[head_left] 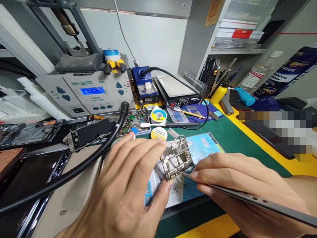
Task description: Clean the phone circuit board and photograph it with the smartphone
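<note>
Between the thumb and fingers of my left hand (128, 185) is a small phone circuit board (177, 158), held tilted by its left edge. The board has a cut-out in its middle and metal-covered parts. My right hand (237, 185) is closed around slim metal tweezers (250, 198), whose tip meets the board's lower edge. Whether the tip grips anything there is too small to tell. Beneath the board lies a blue and white printed packet (208, 145) on a dark work pad.
A hot-air station (91, 91) stands at the back left, its black hose (99, 150) curving past my left hand. Phones (66, 195) lie at left. Solder spool (158, 116), brush (173, 124) and heating plate (177, 87) sit behind the board. Bottles (260, 72) stand at right.
</note>
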`<state>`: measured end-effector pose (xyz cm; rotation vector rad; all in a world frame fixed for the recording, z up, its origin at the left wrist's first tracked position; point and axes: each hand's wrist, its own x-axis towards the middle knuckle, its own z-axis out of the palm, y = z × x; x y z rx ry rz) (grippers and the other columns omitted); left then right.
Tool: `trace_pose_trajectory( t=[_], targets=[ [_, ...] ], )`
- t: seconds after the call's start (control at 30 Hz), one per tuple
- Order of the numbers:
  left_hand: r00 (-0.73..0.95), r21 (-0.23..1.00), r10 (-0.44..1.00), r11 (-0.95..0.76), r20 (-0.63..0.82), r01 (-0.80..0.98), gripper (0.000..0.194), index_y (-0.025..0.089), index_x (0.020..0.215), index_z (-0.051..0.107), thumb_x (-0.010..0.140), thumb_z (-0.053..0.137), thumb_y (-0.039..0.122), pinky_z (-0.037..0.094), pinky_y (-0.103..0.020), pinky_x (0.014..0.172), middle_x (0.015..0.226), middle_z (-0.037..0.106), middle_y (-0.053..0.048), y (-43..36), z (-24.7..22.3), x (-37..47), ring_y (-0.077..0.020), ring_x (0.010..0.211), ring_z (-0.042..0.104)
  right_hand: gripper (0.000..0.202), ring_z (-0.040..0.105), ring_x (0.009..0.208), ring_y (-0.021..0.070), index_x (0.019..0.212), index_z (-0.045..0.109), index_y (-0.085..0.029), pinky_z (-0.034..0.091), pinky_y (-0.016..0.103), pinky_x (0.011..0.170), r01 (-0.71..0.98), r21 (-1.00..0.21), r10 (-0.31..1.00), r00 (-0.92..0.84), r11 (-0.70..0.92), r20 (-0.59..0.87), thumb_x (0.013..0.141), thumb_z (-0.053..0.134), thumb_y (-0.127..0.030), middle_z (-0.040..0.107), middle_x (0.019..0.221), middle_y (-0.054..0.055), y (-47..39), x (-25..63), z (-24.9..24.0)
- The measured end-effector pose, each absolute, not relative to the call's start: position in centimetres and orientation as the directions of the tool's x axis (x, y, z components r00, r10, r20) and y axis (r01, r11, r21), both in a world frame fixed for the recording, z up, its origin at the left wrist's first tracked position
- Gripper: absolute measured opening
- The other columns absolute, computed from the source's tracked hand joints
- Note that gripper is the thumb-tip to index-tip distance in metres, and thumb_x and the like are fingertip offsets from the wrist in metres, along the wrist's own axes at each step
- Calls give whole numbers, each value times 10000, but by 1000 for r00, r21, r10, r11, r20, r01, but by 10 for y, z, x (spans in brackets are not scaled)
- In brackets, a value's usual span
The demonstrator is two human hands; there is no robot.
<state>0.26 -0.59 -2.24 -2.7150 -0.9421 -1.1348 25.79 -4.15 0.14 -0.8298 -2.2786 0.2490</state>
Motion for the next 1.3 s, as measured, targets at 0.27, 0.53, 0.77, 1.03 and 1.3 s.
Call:
trace_pose_trajectory(
  t=[0.27, 0.53, 0.77, 1.03, 1.3],
  targets=[
    [549, 115, 447, -837, 706, 534, 583, 45, 1379, 582, 839, 801, 77, 470, -525, 1243, 1261, 745, -126, -6, -21, 1, -224, 1272, 650, 164, 765, 808, 169, 1127, 727, -96, 600, 259, 677, 494, -363, 611, -585, 790, 534, 1009, 620, -53, 796, 952, 96, -40, 260, 2],
    [552, 103, 458, -825, 697, 555, 565, 35, 1390, 574, 870, 779, 114, 448, -488, 1257, 1260, 731, -145, -6, -22, 0, -230, 1313, 615, 128, 750, 768, 155, 1078, 721, -108, 592, 248, 656, 488, -371, 612, -595, 790, 521, 999, 632, -59, 786, 905, 85, -36, 257, 4],
    [562, 112, 469, -825, 681, 553, 594, 47, 1421, 561, 872, 778, 116, 430, -496, 1274, 1306, 714, -138, -8, -23, -2, -238, 1325, 608, 163, 752, 769, 165, 1089, 738, -103, 599, 252, 659, 479, -414, 633, -571, 774, 523, 972, 642, -44, 789, 921, 95, -37, 257, 4],
    [557, 133, 475, -828, 681, 544, 593, 64, 1422, 558, 874, 776, 129, 440, -510, 1265, 1323, 721, -131, -8, -23, 0, -239, 1326, 614, 188, 775, 761, 163, 1082, 739, -117, 631, 234, 680, 468, -410, 622, -566, 783, 542, 953, 646, -17, 802, 907, 86, -42, 260, 7],
    [554, 148, 482, -829, 679, 540, 548, 74, 1407, 560, 892, 742, 112, 423, -494, 1269, 1305, 721, -117, -8, -21, 2, -217, 1307, 615, 173, 775, 750, 163, 1107, 736, -121, 614, 241, 632, 499, -366, 617, -575, 785, 537, 976, 649, -50, 806, 908, 87, -43, 259, 7]
  ],
)
